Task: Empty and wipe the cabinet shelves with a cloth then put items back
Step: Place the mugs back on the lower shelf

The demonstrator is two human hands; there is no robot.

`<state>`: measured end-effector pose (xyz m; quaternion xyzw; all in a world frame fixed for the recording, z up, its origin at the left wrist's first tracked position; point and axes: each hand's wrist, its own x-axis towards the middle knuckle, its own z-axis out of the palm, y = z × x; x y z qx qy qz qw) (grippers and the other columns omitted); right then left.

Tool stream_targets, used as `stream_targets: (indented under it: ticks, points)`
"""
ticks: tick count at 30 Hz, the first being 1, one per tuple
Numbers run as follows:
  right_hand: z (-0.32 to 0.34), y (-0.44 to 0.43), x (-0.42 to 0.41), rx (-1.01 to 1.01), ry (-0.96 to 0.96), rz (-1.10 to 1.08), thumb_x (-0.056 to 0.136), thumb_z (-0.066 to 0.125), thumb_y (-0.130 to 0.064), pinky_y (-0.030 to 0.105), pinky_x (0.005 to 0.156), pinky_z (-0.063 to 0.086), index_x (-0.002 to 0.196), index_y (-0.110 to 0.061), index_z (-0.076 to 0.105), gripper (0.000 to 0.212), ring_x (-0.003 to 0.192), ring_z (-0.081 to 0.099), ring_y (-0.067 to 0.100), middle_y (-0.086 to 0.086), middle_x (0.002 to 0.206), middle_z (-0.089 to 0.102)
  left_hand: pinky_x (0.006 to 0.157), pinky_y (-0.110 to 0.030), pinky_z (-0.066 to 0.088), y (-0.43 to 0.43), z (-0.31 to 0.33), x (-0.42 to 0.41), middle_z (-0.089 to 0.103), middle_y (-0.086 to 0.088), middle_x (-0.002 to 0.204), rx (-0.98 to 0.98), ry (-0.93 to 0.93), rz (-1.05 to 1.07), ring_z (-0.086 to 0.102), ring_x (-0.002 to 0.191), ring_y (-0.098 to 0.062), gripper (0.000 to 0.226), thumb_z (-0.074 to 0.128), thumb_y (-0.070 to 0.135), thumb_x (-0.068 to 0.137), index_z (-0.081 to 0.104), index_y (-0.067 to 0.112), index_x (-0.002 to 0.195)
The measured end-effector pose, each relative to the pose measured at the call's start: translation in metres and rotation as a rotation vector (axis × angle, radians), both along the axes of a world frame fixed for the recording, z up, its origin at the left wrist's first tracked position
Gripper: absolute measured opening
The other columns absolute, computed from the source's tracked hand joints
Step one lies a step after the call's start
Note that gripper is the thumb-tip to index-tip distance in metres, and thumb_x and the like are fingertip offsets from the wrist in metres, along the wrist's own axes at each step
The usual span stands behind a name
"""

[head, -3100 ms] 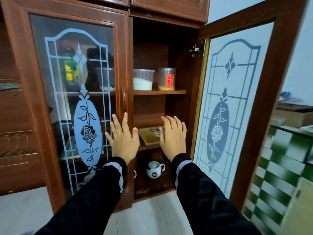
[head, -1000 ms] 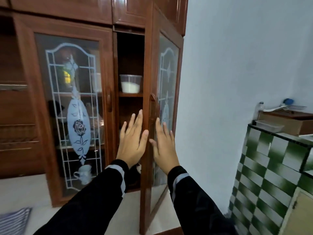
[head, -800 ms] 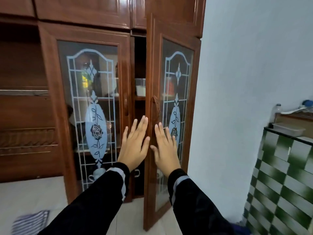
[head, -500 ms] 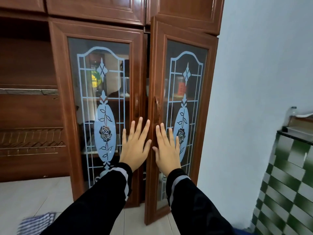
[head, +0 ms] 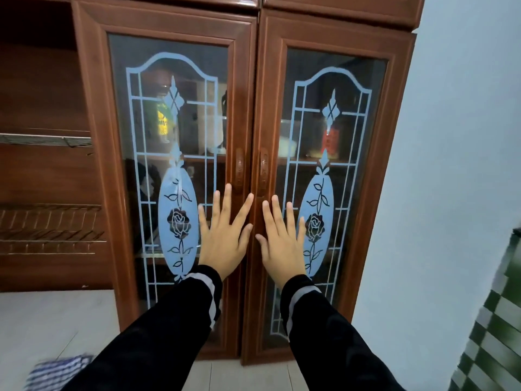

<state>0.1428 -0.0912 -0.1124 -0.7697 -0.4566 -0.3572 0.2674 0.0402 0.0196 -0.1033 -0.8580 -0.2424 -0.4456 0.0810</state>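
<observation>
Both doors shut. Person faced the tall brown wooden cabinet [head: 253, 114], two glass-panelled doors etched with pale blue rose patterns.

Left hand [head: 222, 238]: flat, fingers [head: 216, 208] straight and spread, over the inner edge of the left door [head: 172, 165]. Held nothing.
Right hand [head: 284, 244]: the same, fingers [head: 290, 218] straight and spread, over the inner edge of the right door [head: 332, 179]. Held nothing. Whether the palms actually pressed the wood could not be told.

Shelves sat behind the glass, beyond the fingertips. Above the left fingertips, a yellow-labelled jar [head: 165, 122]. Above the right fingertips, a red-labelled jar [head: 331, 139] and a pale tub [head: 287, 142] beside it. Detail blurred by the glass.

Two carved wooden handles [head: 239, 167] stood side by side just above the index fingertips, at the seam.

Handling, as judged:
- Doors: stiff frames on hinges, the glass fragile. Take them by the handles, not the panes.
- Jars and tub: probably light, smooth-sided, maybe slippery. Grip round the body, one at a time.
- Blue-and-white checked cloth [head: 56, 371]: lay on the floor, well below and left of the left wrist. Soft, limp, pinch it anywhere.

Nothing on the shelves looked out of place.
</observation>
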Motion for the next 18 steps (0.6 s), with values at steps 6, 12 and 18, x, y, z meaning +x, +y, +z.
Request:
stream_targets:
  ticks: [6,12,18]
  points:
    - [-0.005,0.017,0.014,0.085,-0.074,0.007,0.099,0.039,-0.033,0.053,0.118,0.008,0.155,-0.02,0.018,0.062,0.15,0.002,0.026,0.001,0.163,0.009,0.118,-0.062,0.001,0.009,-0.003,0.012,-0.011,-0.007,0.166,0.034,-0.031,0.023,-0.017,0.151,-0.024,0.06,0.034,0.04,0.103,0.009,0.037,0.158]
    - [-0.01,0.026,0.02,0.137,-0.124,0.021,0.1,0.039,-0.032,0.058,0.117,0.013,0.154,-0.017,0.023,0.058,0.15,0.007,0.03,0.004,0.163,0.012,0.119,-0.059,-0.003,0.012,-0.004,0.016,-0.009,-0.007,0.166,0.057,-0.052,0.05,-0.015,0.152,-0.023,0.061,0.037,0.039,0.102,0.01,0.037,0.157]
    - [-0.017,0.03,0.014,0.209,-0.111,0.076,0.1,0.037,-0.029,0.056,0.118,0.015,0.151,-0.017,0.032,0.053,0.149,0.014,0.027,0.005,0.161,0.02,0.12,-0.053,-0.008,0.008,-0.014,0.01,-0.011,-0.002,0.166,-0.017,-0.077,0.022,-0.017,0.151,-0.019,0.058,0.037,0.038,0.103,0.016,0.036,0.157]
